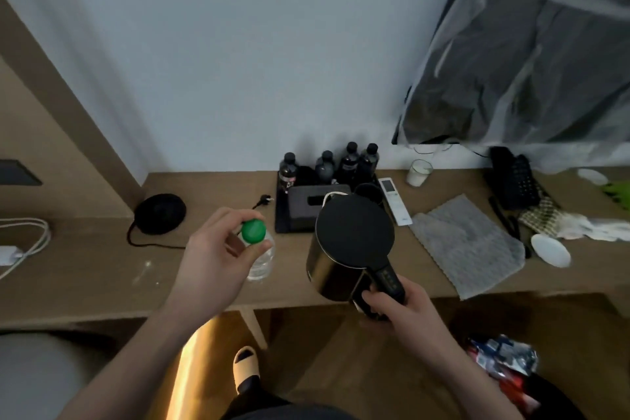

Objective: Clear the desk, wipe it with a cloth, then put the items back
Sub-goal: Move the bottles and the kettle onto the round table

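Now, take the black kettle (353, 242) as your landmark, held above the front edge of the wooden counter (85, 269). Far to its left, white cables (29, 242) lie at the counter's edge. Nearer, still left of the kettle, the round black kettle base (160, 214) sits by the wall, its cord trailing forward and its plug (265, 199) lying toward the tray. Your left hand (218, 256) is just left of the kettle; its fingers (235, 215) and thumb are curled round the neck of a clear water bottle (261, 259) just under the green cap (253, 231), holding it upright over the counter. Your right hand (395, 309) grips the kettle by its handle, fingers wrapped round it, and the kettle's lid is closed.

Behind the kettle, a black tray (281, 215) carries a dark tissue box (306, 206) and four dark bottles (349, 162) against the wall. Just right of the kettle lies a white remote (395, 201), with a glass (419, 173) behind it. Further right, a grey cloth (467, 242) lies spread flat on the counter, touching neither hand. Beyond the cloth are a small white dish (550, 250), a black telephone (514, 181) and crumpled wrappers (586, 227).
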The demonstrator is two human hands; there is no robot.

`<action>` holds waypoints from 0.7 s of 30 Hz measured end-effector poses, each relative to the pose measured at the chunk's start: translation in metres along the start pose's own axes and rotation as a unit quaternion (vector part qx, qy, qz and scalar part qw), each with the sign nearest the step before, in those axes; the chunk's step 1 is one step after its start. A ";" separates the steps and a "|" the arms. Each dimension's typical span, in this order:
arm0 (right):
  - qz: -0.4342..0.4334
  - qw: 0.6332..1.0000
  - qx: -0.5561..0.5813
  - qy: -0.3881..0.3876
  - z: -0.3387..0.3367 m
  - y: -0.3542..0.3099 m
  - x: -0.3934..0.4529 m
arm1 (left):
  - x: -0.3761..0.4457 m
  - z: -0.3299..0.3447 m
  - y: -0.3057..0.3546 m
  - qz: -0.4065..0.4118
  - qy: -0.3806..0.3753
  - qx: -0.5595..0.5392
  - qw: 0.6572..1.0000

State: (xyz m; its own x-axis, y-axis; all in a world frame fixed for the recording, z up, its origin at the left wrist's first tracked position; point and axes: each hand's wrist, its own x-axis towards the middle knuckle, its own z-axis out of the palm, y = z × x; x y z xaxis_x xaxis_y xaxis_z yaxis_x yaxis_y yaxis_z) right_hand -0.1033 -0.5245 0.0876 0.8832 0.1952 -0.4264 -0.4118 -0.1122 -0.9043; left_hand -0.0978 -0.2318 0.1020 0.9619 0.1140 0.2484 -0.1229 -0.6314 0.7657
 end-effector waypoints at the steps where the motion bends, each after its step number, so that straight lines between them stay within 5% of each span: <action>1: 0.003 1.000 -0.008 0.009 -0.020 0.009 -0.015 | -0.009 0.015 0.015 0.003 -0.004 -0.003 1.000; 11: 0.020 0.995 -0.023 0.096 -0.175 0.079 -0.136 | -0.082 0.151 0.138 0.007 -0.087 -0.041 0.995; 21: 0.041 0.986 0.068 0.147 -0.281 0.110 -0.174 | -0.067 0.259 0.204 0.052 -0.172 -0.014 0.984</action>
State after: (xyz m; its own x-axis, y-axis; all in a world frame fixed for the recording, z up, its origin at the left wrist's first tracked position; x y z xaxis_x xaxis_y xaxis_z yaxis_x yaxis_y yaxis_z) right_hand -0.2389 -0.8449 0.0679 0.8648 -0.1021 -0.4917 -0.4924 0.0195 -0.8701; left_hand -0.1241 -0.5665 0.0875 0.9687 -0.2199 0.1151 -0.2278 -0.6037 0.7639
